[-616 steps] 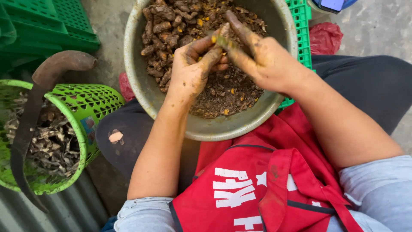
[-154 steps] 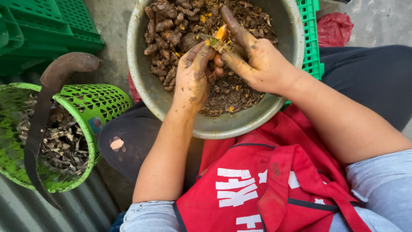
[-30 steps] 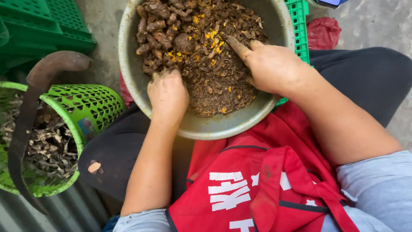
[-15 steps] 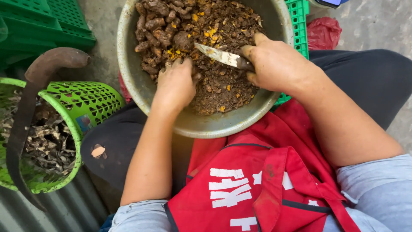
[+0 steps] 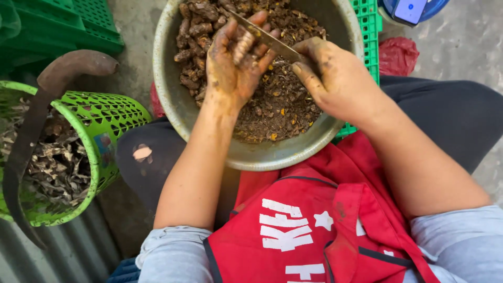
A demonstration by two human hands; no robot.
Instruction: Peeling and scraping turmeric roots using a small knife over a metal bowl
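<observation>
— What's cut off or hard to read here?

— The metal basin [image 5: 209, 137] runs past the top edge, so its far rim is out of sight. The knife [image 5: 264, 37] shows only its blade; the handle is buried in the right hand [image 5: 340, 84], whose fingers are wrapped shut round it, just right of centre at the top. The blade slants up-left across the open palm of the left hand [image 5: 233, 63].

— And the left hand's fingers?

— Loosely curled, palm up, cupping a small knobbly root piece [image 5: 242, 46] in the upper middle of the frame. The blade touches or nearly touches it; I can't tell which. Both hands are smeared with yellow-brown soil, so the root's edges blur into the skin.

— Anything below them?

— A heap of roots and peelings [image 5: 277, 105] in the basin, the single pieces hard to separate.

— Packages, labels?

— White lettering on the red apron [image 5: 314, 230], bottom centre, partly folded away. A crumpled red bag [image 5: 399, 55] at upper right, beside a green crate [image 5: 369, 31] mostly hidden behind the basin. A green mesh basket [image 5: 105, 120] at left holds dry scraps and carries a small faded sticker; a dark curved blade [image 5: 31, 136] lies over its rim. A blue object [image 5: 411, 10] is clipped by the top right corner.
</observation>
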